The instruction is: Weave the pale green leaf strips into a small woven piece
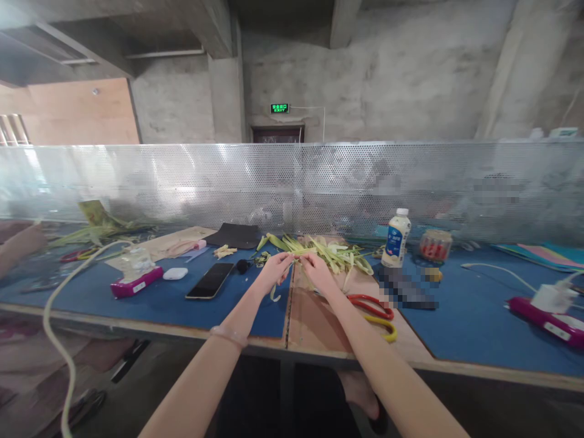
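Fingers of my left hand and right hand nearly meet, pinching a thin strip before the leaves; scissors lie on the desk, to my right.

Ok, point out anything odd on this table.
The green strips lie in a messy heap beyond the right hand, splayed in different directions. Nothing looks spilled; the dark item by the bottle is pixelated beyond recognition.

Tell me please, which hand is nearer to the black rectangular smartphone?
Left: the left hand is right of the smartphone, apart from it; the right hand is farther right.
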Demonstrator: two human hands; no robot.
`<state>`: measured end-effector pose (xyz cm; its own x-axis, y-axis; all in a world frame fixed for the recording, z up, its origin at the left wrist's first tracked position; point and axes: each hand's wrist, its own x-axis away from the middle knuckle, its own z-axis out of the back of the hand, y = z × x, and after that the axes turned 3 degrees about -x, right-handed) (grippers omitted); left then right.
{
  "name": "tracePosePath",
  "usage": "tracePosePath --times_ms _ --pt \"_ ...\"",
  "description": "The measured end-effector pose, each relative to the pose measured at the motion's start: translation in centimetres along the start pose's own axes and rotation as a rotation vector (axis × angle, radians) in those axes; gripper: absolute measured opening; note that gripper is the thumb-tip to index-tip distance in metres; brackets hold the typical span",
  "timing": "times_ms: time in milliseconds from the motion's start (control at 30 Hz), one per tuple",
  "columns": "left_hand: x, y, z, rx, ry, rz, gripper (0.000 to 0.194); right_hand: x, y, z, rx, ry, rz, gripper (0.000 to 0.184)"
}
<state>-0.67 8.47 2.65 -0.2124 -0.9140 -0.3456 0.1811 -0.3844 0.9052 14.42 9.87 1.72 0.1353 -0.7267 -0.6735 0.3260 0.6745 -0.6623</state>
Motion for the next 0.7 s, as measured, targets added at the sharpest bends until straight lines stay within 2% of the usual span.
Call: tracePosePath --times_ms 200,300,500,700 --pt "-0.2 -0.4 -0.2 0.048 -0.007 0.042 0.036 0.2 0.1 -0.1 0.032 0.014 0.038 0.019" --pt "-0.3 -0.6 -0.2 0.107 -0.061 0.087 0.035 0.4 0.1 -0.2 0.048 0.028 0.056 0.017" --pt "-0.1 -0.5 0.0 0.253 -0.155 0.122 0.032 0.0 0.6 0.0 0.112 0.034 0.205 0.018" --pt "0.2 -0.2 0.1 0.245 -0.193 0.195 0.03 -0.3 1.3 0.2 0.246 0.074 0.187 0.017"
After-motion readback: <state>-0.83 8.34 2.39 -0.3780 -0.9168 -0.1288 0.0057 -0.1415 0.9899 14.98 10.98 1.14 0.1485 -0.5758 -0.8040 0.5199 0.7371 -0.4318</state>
